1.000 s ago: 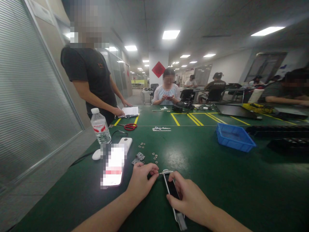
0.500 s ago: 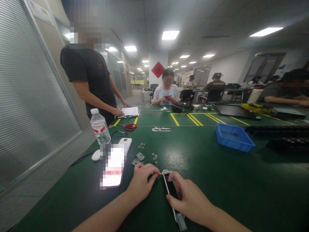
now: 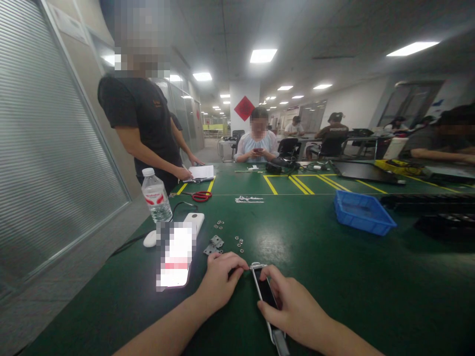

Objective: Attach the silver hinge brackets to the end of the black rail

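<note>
My right hand (image 3: 291,301) is closed around the sides of a long, narrow white-framed piece with a black middle (image 3: 266,292). A grey metal block (image 3: 281,342) sticks out at its near end. At its far end, the fingertips of my left hand (image 3: 224,277) are pinched together beside the white rim. Whatever they hold, if anything, is too small to make out. Just beyond my left hand lie grey metal plates with holes (image 3: 214,244). Several small metal rings (image 3: 239,242) are scattered near those plates.
To the left are a lit phone (image 3: 176,257), a white mouse (image 3: 150,239) and a water bottle (image 3: 156,195). Red-handled scissors (image 3: 202,196) lie farther back. A blue tray (image 3: 364,212) stands at the right. One person stands at the left by a clipboard (image 3: 200,172); another sits opposite.
The whole view has shifted slightly, so things appear a little farther right. Both hands keep nearly the same pose around the white-framed piece.
</note>
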A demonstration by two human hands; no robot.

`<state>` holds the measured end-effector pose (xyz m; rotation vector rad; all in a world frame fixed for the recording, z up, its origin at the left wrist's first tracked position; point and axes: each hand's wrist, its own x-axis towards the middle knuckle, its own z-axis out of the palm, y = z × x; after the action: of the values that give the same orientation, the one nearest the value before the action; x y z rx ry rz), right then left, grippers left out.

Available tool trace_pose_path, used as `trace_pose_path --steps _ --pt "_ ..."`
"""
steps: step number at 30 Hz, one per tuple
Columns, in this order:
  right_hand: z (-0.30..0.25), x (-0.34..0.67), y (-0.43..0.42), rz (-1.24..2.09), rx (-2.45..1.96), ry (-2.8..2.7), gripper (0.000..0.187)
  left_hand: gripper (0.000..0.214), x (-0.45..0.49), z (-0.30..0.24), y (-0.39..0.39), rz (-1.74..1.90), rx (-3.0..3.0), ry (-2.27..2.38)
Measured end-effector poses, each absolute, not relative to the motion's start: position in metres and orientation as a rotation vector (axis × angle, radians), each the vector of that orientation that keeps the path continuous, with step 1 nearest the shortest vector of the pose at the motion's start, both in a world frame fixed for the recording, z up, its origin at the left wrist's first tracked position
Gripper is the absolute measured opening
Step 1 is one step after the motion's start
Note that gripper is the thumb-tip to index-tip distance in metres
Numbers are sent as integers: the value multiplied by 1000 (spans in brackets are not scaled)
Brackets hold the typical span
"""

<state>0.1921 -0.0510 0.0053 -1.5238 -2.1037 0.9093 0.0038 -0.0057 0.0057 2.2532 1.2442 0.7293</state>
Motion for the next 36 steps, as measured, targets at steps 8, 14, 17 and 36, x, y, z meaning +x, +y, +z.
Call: trace_pose_path --steps 8,14,17,36 --pt "7 191 -51 922 -1509 -2101 26 22 4 7 -6 719 2233 1255" --pt "4 192 -51 895 -1514 -2107 26 22 5 5 -6 724 2220 1277" --pt "3 193 -51 914 -1488 -2106 26 22 5 5 -6 721 2230 1294" --pt "7 191 -51 921 -1516 -2104 25 17 7 3 -8 751 2223 1417"
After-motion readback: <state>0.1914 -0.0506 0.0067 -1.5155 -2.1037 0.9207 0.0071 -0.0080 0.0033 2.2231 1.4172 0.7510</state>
